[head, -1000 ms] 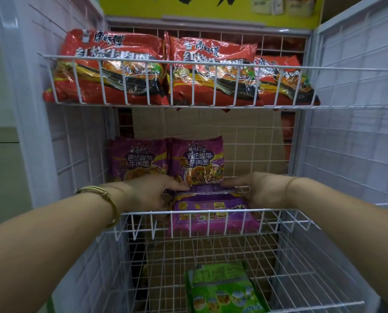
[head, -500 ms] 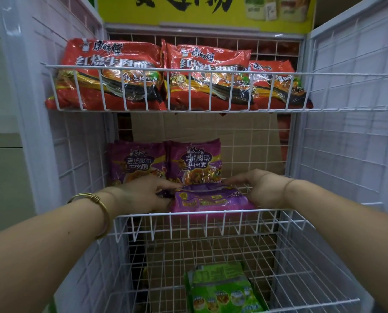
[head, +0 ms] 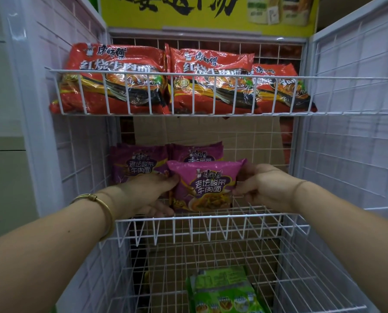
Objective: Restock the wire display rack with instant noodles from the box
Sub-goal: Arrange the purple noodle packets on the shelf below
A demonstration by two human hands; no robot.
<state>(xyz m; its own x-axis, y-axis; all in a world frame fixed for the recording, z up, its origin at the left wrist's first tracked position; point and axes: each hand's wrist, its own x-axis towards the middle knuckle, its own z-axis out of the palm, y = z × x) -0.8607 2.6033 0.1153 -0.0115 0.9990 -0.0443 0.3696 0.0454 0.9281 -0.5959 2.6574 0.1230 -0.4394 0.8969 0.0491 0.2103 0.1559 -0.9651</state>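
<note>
Head view: held upright between both hands, purple pack (head: 207,185), left hand (head: 149,196) and right hand (head: 264,188) curled on its side edges, just over shelf (head: 211,219). Behind hands, two standing packs (head: 138,163), same purple; above hands, red packs (head: 118,80); below, green pack (head: 224,290).

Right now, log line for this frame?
item: purple noodle pack, upright | left hand: grips left edge | right hand: grips right edge | where: middle shelf

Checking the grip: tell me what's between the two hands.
In the head view, one purple pack fills the gap, upright, with the left hand gripping its left edge and the right hand its right edge.
</note>
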